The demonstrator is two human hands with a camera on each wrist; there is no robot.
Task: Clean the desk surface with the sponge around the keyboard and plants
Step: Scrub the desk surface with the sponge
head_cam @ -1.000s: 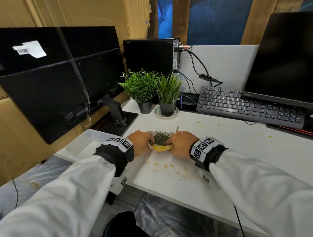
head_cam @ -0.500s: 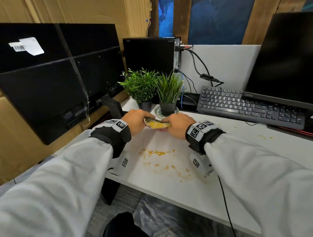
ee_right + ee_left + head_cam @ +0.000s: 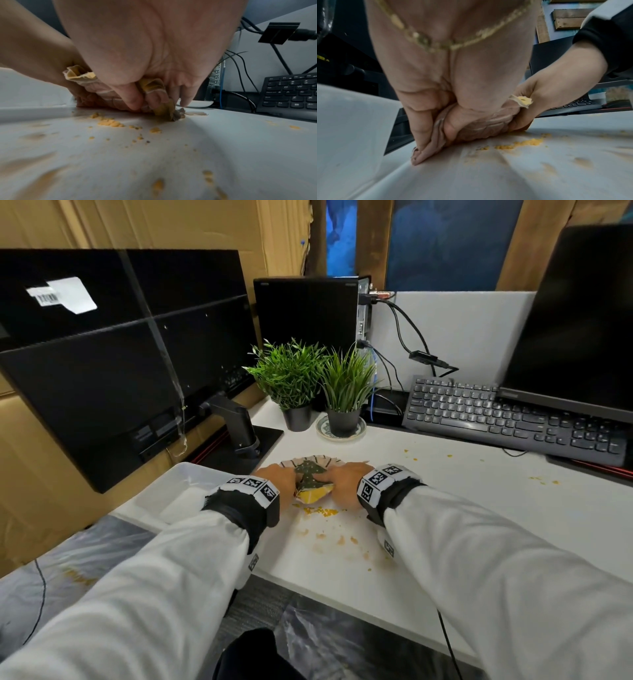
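Sponge [image 3: 313, 486] bunched on the desk [image 3: 445, 508] between our left hand [image 3: 277, 479] and right hand [image 3: 346, 482], both gripping it; crumbs [image 3: 320, 511] just behind our wrists could smear or get missed.

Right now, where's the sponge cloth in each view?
Head: cloth at centre, bunched between both hands on the desk.
Left wrist: low centre, under the left hand; a yellow corner sticks up.
Right wrist: centre-left, gripped by the right hand.
Shared landmark: yellow crumbs just in front.
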